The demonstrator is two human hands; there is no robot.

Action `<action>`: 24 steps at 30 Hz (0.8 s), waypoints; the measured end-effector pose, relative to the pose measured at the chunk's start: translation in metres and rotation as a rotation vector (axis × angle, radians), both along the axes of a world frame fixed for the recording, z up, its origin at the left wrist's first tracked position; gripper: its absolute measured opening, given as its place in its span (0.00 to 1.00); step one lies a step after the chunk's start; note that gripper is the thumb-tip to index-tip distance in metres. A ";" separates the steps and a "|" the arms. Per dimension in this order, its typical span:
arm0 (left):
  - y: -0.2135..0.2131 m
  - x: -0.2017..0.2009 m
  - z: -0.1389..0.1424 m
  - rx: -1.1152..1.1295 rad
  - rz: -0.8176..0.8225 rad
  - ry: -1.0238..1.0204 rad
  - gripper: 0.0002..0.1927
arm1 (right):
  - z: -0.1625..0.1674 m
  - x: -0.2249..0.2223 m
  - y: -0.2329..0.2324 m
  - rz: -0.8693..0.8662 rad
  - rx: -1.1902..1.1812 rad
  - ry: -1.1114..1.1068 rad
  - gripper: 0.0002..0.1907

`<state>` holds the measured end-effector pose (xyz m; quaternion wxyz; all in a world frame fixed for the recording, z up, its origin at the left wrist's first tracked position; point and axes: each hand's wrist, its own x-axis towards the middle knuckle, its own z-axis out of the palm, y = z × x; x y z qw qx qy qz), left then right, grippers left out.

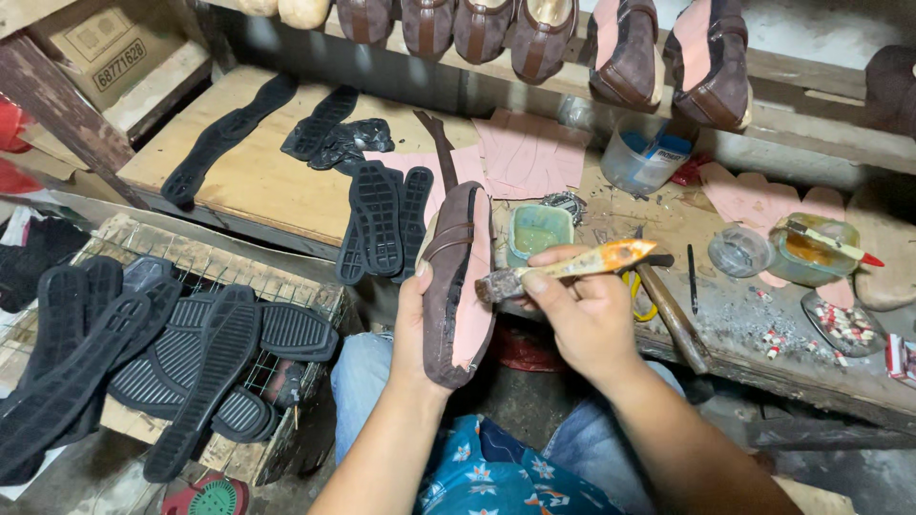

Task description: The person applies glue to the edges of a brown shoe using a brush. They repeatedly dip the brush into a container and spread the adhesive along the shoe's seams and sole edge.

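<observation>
My left hand grips a brown suede shoe upper on a last, turned sole-up so its pink bottom faces right. My right hand holds a glue-caked brush by its yellowish handle, with the bristle end touching the pink bottom near the shoe's middle. A small greenish tub of glue sits on the workbench just behind the brush.
Black rubber soles lie on the wooden bench, and more soles are piled on a wire rack at the left. Finished brown shoes hang on a rail above. A hammer, jars and a plastic cup crowd the right.
</observation>
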<state>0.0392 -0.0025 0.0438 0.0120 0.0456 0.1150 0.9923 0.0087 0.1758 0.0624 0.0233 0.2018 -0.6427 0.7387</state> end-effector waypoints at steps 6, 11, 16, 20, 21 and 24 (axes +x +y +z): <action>0.006 -0.002 0.012 0.002 0.061 0.053 0.33 | 0.007 0.015 -0.016 -0.078 0.232 0.276 0.12; 0.003 -0.003 0.007 0.033 0.028 0.002 0.32 | 0.016 0.018 -0.010 -0.112 0.383 0.416 0.09; 0.001 -0.003 0.003 0.028 0.000 -0.043 0.32 | 0.015 0.009 -0.016 -0.081 0.273 0.157 0.10; -0.002 -0.002 0.004 0.030 -0.032 0.004 0.32 | 0.012 0.017 -0.012 0.067 0.211 0.165 0.10; -0.002 -0.001 0.005 0.046 -0.051 0.009 0.32 | 0.012 0.019 -0.010 0.075 0.247 0.192 0.11; 0.000 -0.001 0.007 -0.024 0.019 0.026 0.32 | 0.013 0.016 -0.012 -0.004 0.205 0.164 0.11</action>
